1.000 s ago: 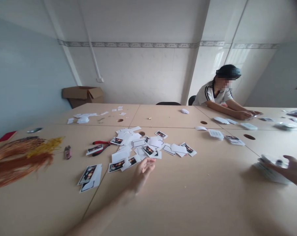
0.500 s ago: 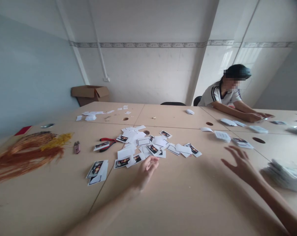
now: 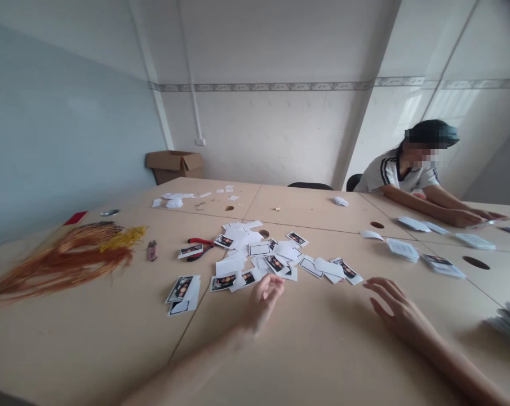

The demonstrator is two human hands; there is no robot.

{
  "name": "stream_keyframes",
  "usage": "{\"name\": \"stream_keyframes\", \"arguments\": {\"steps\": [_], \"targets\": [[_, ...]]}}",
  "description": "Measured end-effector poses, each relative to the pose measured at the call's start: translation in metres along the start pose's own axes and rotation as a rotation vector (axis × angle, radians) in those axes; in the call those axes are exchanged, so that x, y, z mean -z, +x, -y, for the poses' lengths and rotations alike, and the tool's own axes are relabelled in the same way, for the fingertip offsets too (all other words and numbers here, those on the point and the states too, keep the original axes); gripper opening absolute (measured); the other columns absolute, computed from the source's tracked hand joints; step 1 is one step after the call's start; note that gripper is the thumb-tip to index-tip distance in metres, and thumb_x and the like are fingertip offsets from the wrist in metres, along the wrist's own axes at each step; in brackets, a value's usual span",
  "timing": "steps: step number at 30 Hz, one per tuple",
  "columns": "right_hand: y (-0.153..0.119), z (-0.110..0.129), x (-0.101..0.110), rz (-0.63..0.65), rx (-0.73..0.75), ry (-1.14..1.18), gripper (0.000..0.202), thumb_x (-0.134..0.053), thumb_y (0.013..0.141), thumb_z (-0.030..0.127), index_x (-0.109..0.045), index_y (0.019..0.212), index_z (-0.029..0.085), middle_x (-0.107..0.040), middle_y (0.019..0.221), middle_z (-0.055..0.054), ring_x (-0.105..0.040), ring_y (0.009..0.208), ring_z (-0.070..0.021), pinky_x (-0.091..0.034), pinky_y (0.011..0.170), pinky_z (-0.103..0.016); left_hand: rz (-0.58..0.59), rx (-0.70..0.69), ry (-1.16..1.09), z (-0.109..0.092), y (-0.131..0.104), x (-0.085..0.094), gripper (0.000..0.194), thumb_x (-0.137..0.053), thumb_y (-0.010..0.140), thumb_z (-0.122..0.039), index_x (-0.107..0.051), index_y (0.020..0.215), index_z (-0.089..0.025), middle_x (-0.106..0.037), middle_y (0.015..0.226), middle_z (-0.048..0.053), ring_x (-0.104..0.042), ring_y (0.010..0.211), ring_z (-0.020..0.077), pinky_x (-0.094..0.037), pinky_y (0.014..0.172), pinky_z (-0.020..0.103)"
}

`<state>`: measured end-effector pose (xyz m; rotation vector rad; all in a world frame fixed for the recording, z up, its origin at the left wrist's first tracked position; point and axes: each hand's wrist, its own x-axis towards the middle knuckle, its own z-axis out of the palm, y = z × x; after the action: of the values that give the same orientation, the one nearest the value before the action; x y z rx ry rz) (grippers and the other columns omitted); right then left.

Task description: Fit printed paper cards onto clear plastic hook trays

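Loose printed cards and white slips lie in a scattered pile on the tabletop. At the near edge of this pile is my left hand, its fingers loosely curled and apart, with nothing seen in it. My right hand hovers or rests just right of the pile, fingers stretched out and empty. The closest thing to its fingertips is a dark printed card. Two or so more cards lie apart, left of my left hand.
Red-handled pliers, a pink cutter-like tool and bundles of orange cord lie to the left. Stacked cards sit on the right, near a co-worker handling something. A cardboard box stands behind the table.
My right hand has moved left, closer to the pile, and lower. My left hand stays by the pile's near edge. The view has turned slightly left.
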<state>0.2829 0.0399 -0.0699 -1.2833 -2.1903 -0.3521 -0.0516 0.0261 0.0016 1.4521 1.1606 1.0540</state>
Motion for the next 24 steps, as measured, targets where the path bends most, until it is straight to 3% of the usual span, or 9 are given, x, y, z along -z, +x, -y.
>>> {"name": "stream_keyframes", "arguments": {"steps": [6, 10, 15, 24], "targets": [[0.067, 0.095, -0.012, 0.063, 0.218, 0.172, 0.029, -0.042, 0.079, 0.016, -0.048, 0.106, 0.021, -0.053, 0.102, -0.008, -0.048, 0.098, -0.0225, -0.044, 0.080, -0.039, -0.035, -0.044, 0.016, 0.005, -0.001, -0.002, 0.023, -0.045, 0.079, -0.036, -0.054, 0.085, -0.016, -0.058, 0.078, 0.000, -0.054, 0.077, 0.0160, -0.042, 0.069, 0.028], [0.099, 0.136, -0.032, 0.044, 0.232, 0.295, 0.032, -0.043, 0.075, 0.010, -0.048, 0.105, 0.019, -0.054, 0.100, -0.008, -0.048, 0.095, -0.0213, -0.044, 0.078, -0.038, -0.082, -0.116, 0.032, 0.011, 0.002, -0.002, 0.020, -0.043, 0.078, -0.036, -0.052, 0.080, -0.018, -0.057, 0.081, 0.000, -0.052, 0.080, 0.0153, -0.038, 0.071, 0.025], [0.104, 0.142, -0.047, 0.009, 0.218, 0.376, 0.032, -0.041, 0.073, 0.007, -0.046, 0.103, 0.018, -0.054, 0.098, -0.008, -0.048, 0.093, -0.0208, -0.044, 0.077, -0.038, -0.114, -0.139, 0.047, 0.013, 0.004, -0.002, 0.020, -0.042, 0.078, -0.036, -0.051, 0.078, -0.018, -0.055, 0.080, 0.000, -0.051, 0.079, 0.0144, -0.037, 0.070, 0.023], [0.103, 0.141, -0.043, 0.066, 0.227, 0.385, 0.034, -0.040, 0.071, 0.005, -0.046, 0.101, 0.018, -0.053, 0.096, -0.008, -0.046, 0.094, -0.0217, -0.043, 0.078, -0.039, -0.098, -0.157, 0.158, 0.013, 0.003, -0.004, 0.020, -0.038, 0.079, -0.034, -0.050, 0.079, -0.018, -0.055, 0.079, 0.001, -0.052, 0.079, 0.0156, -0.040, 0.070, 0.025]]}}
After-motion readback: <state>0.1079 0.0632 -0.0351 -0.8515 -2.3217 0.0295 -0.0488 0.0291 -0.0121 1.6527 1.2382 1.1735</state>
